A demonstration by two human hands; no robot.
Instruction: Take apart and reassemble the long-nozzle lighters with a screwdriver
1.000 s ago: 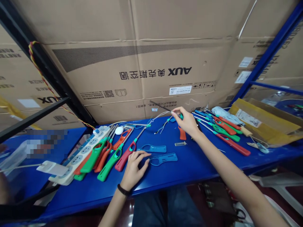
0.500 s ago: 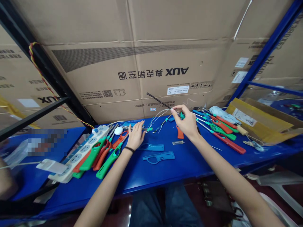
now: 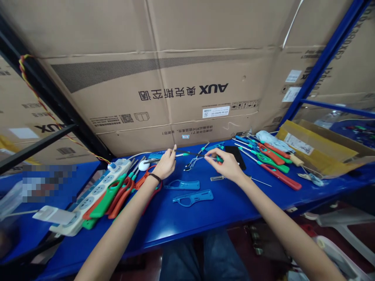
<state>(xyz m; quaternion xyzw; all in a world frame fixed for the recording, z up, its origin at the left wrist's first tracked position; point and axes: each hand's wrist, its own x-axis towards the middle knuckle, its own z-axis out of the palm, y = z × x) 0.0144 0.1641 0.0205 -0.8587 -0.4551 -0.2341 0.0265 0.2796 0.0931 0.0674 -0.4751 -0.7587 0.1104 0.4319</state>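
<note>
My right hand [image 3: 225,164] pinches a thin dark rod [image 3: 193,153] with a green piece at its near end. The rod slants left, its far end by my left hand [image 3: 165,166]. My left fingers are curled over a slim lighter tube with a green tip [image 3: 185,154], partly hidden by the hand. Loose thin wires [image 3: 191,163] lie between the hands. Nearer me are two blue plastic lighter handle shells, an upper shell [image 3: 185,185] and a lower shell [image 3: 197,197]. A small clear part [image 3: 217,178] rests below my right hand.
Several red and green lighters lie on a white power strip [image 3: 66,229] at left. More lighters [image 3: 283,176] lie at right, near a yellow-taped box [image 3: 310,146]. A dark flat object [image 3: 236,155] sits behind my right hand. Cardboard [image 3: 181,35] walls the back.
My right hand has lowered the dark rod from a raised slant to nearly level, toward my left hand. My left fingers have curled from a flatter pose. The view has shifted slightly.
</note>
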